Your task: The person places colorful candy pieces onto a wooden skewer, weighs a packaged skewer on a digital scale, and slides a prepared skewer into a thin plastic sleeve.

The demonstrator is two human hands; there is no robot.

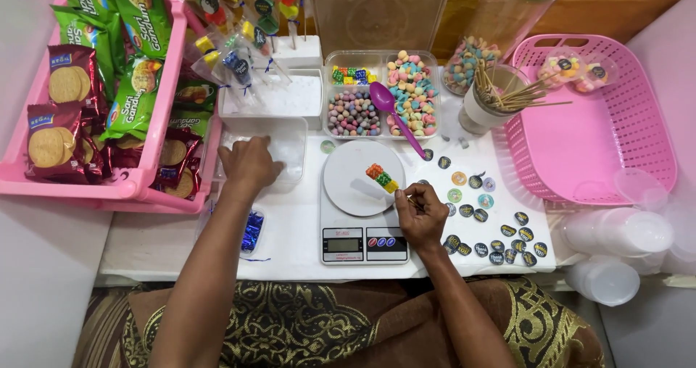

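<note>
Head view looks straight down on a white table [181, 245] with the person's patterned lap at the bottom edge. Nearest, the right hand [422, 217] is curled narrow, fingertips pinched on a thin wooden skewer [403, 194] whose far end carries a few coloured candy cubes [381, 178] lying on the round white plate of a kitchen scale [362, 201]. Just right of that hand, round stickers [500, 230] are scattered on the table, and clear plastic cups [623, 230] are stacked at the table's right edge. The left hand [248, 163] rests palm down, fingers loosely bent, on a clear plastic box [290, 147]; whether it grips anything under the palm cannot be told. Near the left forearm lies a small bag with a blue wrapper [252, 232].

Farther off, a divided clear tray [380, 92] holds mixed candies, with a purple spoon [395, 114] lying across it. To its right stands a cup of bare skewers [500, 96], then a pink basket [594, 114]. At far left, a pink crate [138, 183] holds biscuit packets [65, 114], and finished candy sticks [239, 49] stand in a white block.
</note>
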